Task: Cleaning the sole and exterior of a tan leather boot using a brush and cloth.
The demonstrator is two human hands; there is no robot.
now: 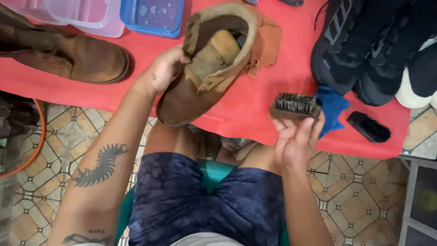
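Bare arms, centipede tattoo on left forearm (102,166), dark blue patterned shorts (205,200)

This looked like a small shoe-cleaning spot set up in a home or on a porch — not a proper shop. A low worktop (255,114) under a red cloth carried several pairs of footwear: a brown leather boot (68,54) at the left, another worn brown boot (200,82) in the middle, black sneakers (359,50) at the right. Shoe brushes (295,106) and a blue rag (332,107) lay among them, and plastic tubs (152,18) stood at the back edge. The floor (359,191) was patterned tile — a household kind — and the person sat on a green stool (214,175) in shorts.
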